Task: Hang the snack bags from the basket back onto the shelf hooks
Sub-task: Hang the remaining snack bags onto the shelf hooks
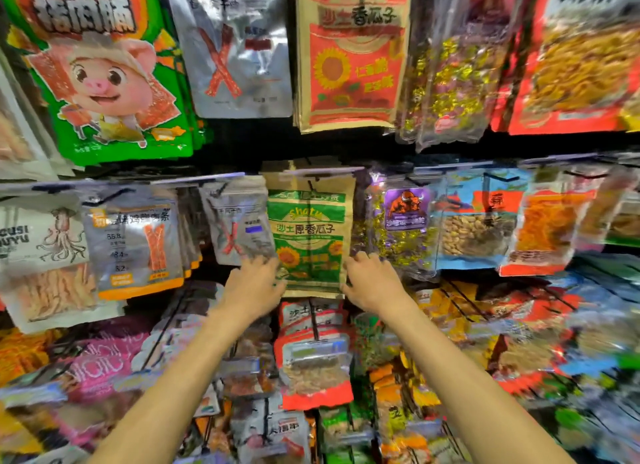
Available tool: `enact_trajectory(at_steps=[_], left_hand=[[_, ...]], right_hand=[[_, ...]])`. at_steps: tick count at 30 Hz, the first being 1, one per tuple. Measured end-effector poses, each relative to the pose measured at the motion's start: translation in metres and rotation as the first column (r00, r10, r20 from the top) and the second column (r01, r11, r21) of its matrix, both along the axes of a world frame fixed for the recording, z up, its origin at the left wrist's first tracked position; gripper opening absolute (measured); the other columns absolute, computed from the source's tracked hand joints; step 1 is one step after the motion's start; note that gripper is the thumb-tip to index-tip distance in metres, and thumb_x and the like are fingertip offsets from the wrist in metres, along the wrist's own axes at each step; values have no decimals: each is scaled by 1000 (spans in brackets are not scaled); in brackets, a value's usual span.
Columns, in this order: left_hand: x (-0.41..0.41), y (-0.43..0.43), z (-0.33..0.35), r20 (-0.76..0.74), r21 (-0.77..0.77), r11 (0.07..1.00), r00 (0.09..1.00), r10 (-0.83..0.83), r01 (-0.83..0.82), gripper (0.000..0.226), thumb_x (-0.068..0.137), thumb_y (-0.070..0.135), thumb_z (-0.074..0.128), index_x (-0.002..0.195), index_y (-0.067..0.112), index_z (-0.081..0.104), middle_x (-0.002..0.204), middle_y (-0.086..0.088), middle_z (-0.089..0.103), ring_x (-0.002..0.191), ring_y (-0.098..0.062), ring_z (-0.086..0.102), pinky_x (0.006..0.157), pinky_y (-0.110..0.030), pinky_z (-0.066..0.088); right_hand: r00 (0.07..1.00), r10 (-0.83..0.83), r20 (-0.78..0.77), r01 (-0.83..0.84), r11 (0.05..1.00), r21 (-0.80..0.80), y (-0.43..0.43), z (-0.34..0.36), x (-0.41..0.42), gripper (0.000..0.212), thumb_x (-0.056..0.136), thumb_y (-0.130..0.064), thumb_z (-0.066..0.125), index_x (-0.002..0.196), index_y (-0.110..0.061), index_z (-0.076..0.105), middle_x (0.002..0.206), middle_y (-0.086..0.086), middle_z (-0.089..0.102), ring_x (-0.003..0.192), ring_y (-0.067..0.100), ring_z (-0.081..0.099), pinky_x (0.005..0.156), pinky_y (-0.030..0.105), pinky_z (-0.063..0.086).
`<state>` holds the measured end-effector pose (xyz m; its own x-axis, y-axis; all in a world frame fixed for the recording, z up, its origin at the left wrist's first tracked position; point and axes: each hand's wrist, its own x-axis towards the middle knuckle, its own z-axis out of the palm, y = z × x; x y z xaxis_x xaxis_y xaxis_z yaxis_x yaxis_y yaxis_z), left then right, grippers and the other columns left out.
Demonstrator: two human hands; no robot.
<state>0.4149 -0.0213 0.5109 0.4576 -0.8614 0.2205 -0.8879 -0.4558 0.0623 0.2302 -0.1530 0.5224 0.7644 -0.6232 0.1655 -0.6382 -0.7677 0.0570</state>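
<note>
Item: green sunflower-seed bag (310, 242), middle row, shelf hook (310, 186) at its 12 o'clock. My left hand (254, 287) is at its 8 o'clock corner, fingers on the edge, pinch indiscernible through blur. My right hand (372, 283) is at 4 o'clock, fingers curled round the edge.

Blurred snack bags (571, 342), lower right

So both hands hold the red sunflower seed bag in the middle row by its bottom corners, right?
No: that bag is green, not red. In the head view the left hand and right hand hold the green seed bag in the middle row by its bottom corners; a red seed bag hangs one row up.
</note>
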Motion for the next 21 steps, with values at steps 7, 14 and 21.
enact_trajectory(at_steps=[7, 14, 21], left_hand=[[-28, -21, -5, -270, -22, 998, 962, 43, -50, 50, 95, 43, 54, 138, 21, 40, 122, -10, 59, 112, -31, 56, 87, -42, 51], [-42, -36, -3, -570, -395, 883, 822, -18, -254, 50, 98, 21, 58, 142, 6, 39, 122, 5, 45, 118, -21, 49, 83, -21, 30], [-13, -50, -14, -657, -477, 803, 752, -54, -358, 74, 100, 31, 55, 157, 12, 11, 161, 0, 23, 145, -23, 29, 111, -35, 29]], right_hand=[[994, 47, 99, -56, 995, 88, -13, -4, -24, 52, 99, -38, 49, 142, -10, 40, 137, 13, 47, 127, 34, 44, 98, 46, 43], [877, -82, 474, -158, 881, 446, -23, -23, 4, 62, 93, -44, 59, 143, -16, 35, 135, 7, 50, 124, 26, 49, 98, 45, 49], [714, -279, 642, -249, 757, 605, -37, -29, 36, 67, 91, -48, 59, 146, -17, 34, 138, 1, 50, 128, 22, 50, 103, 45, 45]])
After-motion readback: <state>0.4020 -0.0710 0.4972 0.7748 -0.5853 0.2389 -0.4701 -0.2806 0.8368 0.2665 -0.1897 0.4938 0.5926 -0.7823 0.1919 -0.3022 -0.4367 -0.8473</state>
